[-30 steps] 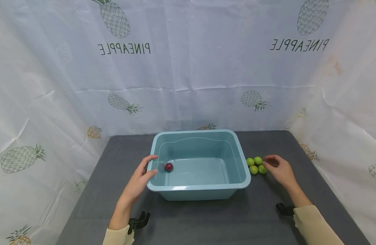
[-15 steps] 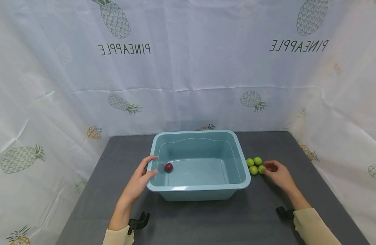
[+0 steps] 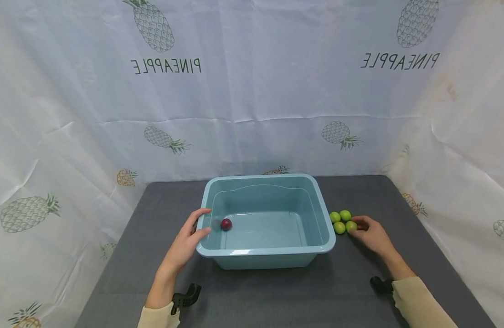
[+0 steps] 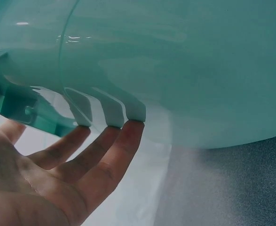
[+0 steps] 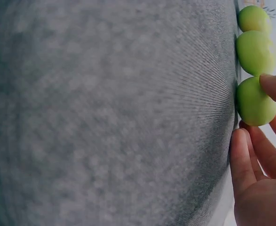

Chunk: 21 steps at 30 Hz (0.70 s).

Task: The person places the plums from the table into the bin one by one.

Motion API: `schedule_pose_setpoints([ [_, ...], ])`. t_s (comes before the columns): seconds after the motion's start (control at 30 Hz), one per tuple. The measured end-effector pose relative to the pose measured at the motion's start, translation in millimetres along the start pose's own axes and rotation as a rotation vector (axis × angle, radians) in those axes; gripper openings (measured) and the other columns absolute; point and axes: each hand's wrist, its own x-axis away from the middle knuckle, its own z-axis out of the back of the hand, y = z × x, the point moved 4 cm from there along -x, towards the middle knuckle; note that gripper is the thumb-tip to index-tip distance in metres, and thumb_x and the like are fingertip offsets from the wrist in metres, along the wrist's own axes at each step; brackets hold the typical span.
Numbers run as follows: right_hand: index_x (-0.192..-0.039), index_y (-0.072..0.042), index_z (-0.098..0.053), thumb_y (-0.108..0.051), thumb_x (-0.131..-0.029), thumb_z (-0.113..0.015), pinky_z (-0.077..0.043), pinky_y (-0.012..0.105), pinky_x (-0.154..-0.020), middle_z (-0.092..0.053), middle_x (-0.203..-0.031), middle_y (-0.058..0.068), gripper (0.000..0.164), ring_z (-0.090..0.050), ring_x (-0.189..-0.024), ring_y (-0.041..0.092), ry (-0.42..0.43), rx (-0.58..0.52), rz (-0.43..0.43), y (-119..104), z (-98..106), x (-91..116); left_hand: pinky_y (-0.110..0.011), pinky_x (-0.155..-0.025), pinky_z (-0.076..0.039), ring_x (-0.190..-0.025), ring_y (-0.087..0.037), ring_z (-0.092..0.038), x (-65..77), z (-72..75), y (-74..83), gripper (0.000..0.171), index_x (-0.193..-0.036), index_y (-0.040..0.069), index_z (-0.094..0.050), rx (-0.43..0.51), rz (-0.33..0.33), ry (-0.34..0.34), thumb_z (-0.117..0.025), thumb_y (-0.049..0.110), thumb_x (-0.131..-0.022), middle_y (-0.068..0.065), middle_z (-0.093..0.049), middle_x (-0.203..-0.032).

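Note:
A light blue plastic basin (image 3: pixel 264 251) stands on the table, with one small dark red ball-like fruit (image 3: pixel 226 224) inside near its left wall. My left hand (image 3: pixel 184 239) holds the basin's left rim, thumb and index finger over the edge. In the left wrist view, the other fingertips (image 4: pixel 132 127) press the outer wall. Several small round green fruits (image 3: pixel 339 228) lie clustered by the basin's right side. My right hand (image 3: pixel 372 235) pinches the near right green fruit (image 5: pixel 256 101); its thumb touches the top and fingers lie at the far side.
Dark grey cloth (image 3: pixel 276 296) covers the table. A white curtain (image 3: pixel 252 91) printed with pineapples hangs behind and along both sides. Each wrist wears a black strap (image 3: pixel 186 298).
My right hand has moved slightly left and down, closing from beside the cluster onto the near right green fruit. The left hand and basin stay put.

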Motion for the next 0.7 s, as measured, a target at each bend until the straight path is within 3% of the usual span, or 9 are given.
schedule_pose_setpoints([
  [0.7, -0.135, 0.007, -0.054, -0.020, -0.096, -0.072, -0.047, 0.057, -0.093, -0.055, -0.133, 0.032, 0.051, -0.055, -0.118, 0.047, 0.037, -0.073, 0.016, -20, 7, 7, -0.066, -0.105, -0.035, -0.141, -0.045, -0.035, -0.2, -0.1, 1.6, 0.046, -0.149, 0.016, -0.041, -0.003, 0.003, 0.006, -0.053, 0.016, -0.105, -0.018, -0.020, -0.164],
])
